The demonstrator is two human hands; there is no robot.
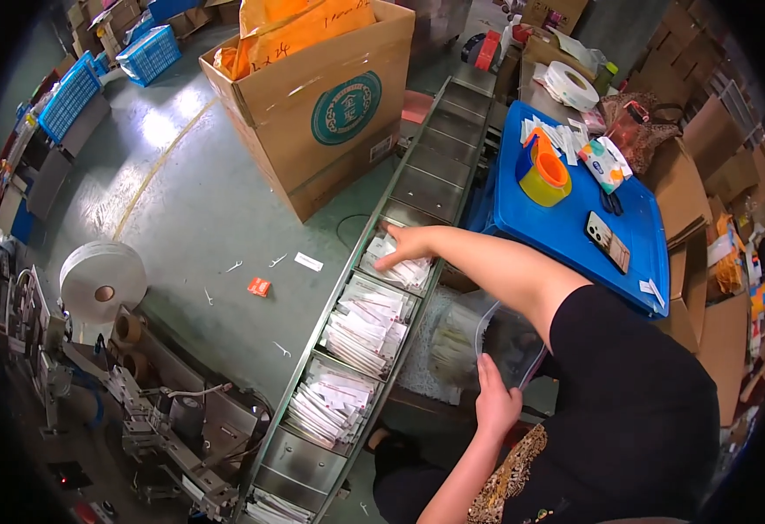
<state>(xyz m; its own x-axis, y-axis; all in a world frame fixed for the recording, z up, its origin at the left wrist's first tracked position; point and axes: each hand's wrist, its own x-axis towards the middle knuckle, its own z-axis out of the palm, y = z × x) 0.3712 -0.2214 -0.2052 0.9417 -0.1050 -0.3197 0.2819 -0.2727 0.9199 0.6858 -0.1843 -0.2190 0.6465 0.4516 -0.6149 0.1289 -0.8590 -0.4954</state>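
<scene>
My right hand (404, 247) reaches across to a steel conveyor with compartments (435, 188). Its thumb and fingers are around a stack of thin white packets (411, 272) in one compartment; some fingertips are hidden. Two nearer compartments hold more white packets (366, 327), stacked at a slant. Close to my body, my left hand (497, 397) is closed on the edge of a clear plastic bag (515, 330) with a pale rim. Below the bag, a clear-lined container (452, 336) with packets inside is partly covered.
A tall cardboard box (347, 140) with orange bags stands beyond the conveyor. At right, a blue lid (566, 214) carries tape rolls (544, 175), a phone (608, 242) and tissues (605, 164). Machinery with a large white roll (103, 281) is at left. Small white picks litter the floor.
</scene>
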